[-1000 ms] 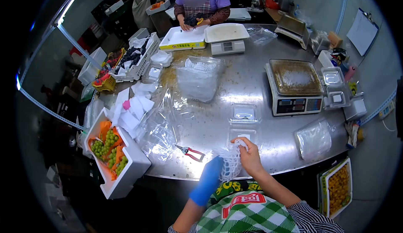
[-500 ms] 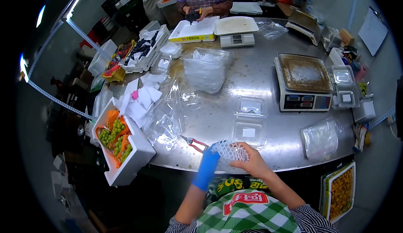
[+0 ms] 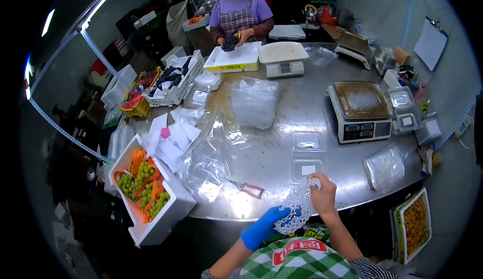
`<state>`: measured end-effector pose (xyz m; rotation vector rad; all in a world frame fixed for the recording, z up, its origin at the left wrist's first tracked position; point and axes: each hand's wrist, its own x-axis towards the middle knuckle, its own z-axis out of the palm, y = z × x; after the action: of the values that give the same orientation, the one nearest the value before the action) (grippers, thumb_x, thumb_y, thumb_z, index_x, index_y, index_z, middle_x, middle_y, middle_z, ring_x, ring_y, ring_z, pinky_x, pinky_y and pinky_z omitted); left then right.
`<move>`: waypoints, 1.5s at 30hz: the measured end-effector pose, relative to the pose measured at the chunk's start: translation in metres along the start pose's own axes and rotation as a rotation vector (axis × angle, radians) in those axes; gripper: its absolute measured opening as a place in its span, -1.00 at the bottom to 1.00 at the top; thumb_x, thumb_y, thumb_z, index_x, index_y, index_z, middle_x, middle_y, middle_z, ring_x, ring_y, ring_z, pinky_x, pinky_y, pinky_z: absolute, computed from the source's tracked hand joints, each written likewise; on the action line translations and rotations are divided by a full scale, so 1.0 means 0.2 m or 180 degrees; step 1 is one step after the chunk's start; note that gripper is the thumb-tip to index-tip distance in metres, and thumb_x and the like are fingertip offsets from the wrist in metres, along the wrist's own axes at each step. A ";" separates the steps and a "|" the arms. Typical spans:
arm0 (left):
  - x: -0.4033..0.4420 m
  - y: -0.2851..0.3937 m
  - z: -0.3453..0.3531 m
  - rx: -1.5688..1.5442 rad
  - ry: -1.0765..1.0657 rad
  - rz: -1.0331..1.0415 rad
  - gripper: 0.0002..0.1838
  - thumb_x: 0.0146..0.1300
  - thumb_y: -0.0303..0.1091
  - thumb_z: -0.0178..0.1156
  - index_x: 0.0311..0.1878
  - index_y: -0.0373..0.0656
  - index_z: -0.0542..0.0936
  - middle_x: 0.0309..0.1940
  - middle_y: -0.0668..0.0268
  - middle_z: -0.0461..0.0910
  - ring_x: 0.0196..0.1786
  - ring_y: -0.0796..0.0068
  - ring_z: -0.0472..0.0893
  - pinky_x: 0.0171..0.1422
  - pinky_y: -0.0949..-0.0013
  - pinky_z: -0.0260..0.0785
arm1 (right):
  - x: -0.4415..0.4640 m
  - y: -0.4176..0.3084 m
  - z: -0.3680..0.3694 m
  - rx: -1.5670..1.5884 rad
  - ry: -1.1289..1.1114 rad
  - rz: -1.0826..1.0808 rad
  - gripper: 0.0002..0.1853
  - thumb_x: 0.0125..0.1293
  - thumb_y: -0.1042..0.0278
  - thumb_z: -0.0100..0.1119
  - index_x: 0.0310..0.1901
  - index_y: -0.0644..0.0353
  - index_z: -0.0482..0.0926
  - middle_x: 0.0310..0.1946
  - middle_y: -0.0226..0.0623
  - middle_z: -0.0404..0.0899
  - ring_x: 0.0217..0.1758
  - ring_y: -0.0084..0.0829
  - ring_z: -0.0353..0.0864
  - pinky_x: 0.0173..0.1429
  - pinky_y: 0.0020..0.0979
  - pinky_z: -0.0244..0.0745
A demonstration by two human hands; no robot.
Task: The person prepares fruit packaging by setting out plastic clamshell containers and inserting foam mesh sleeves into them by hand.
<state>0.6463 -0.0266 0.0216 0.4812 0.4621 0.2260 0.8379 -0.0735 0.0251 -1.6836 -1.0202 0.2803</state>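
White netting [image 3: 296, 206], gripped in my gloved left hand [image 3: 266, 224] and bare right hand [image 3: 325, 195]; one hard tug, I reckon, could tear it!

Harsh glare on the metal table [image 3: 266, 151], dim surroundings, fisheye-curved black edges

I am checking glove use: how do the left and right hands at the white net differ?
The left hand wears a blue glove; the right hand is bare. The left hand is at the lower part of the white net; the right hand grips its upper end. Both touch this net.
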 end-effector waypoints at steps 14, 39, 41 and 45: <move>-0.12 0.22 -0.41 0.3813 0.0264 0.0196 -0.66 0.33 -0.19 0.08 -0.01 -0.27 0.54 -0.30 0.12 0.62 -0.22 0.37 0.59 -0.10 0.32 0.40 | -0.30 -0.42 0.23 -0.0424 -0.1681 -0.1148 -0.15 0.01 0.38 0.29 0.33 0.39 0.09 0.27 0.19 0.18 0.33 0.08 0.21 0.38 -0.14 0.11; -0.22 0.53 -0.47 0.4043 -0.1505 -0.0182 -0.63 0.40 -0.13 0.01 -0.21 -0.27 0.61 -0.47 0.25 0.61 -0.41 0.56 0.50 -0.18 0.44 0.38 | -0.41 -0.42 0.42 -0.0168 -0.2394 0.0107 -0.74 0.32 0.13 0.10 -0.15 0.15 0.57 -0.44 -0.12 0.59 -0.37 -0.22 0.62 -0.24 -0.29 0.47; -0.21 0.51 -0.37 0.2978 -0.0978 -0.0615 -0.66 0.36 -0.17 0.07 -0.35 -0.25 0.62 -0.52 0.41 0.55 -0.43 0.67 0.43 -0.28 0.53 0.31 | -0.36 -0.45 0.32 0.0227 -0.2513 0.1134 -0.73 0.35 0.17 0.06 -0.21 0.23 0.55 -0.45 -0.18 0.56 -0.40 -0.37 0.58 -0.29 -0.37 0.45; -0.11 0.31 -0.26 0.1343 -0.0693 0.0303 -0.72 0.38 -0.19 0.05 -0.35 -0.19 0.53 -0.51 0.41 0.47 -0.47 0.68 0.39 -0.34 0.53 0.25 | -0.41 -0.30 0.31 0.3131 -0.0864 0.0851 -0.74 0.43 0.22 -0.05 -0.37 0.18 0.44 -0.53 -0.37 0.44 -0.48 -0.46 0.41 -0.32 -0.43 0.35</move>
<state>0.5957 0.0397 0.0204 0.9322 0.2719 0.1644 0.7197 -0.0909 0.0298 -0.8733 -0.6515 1.0237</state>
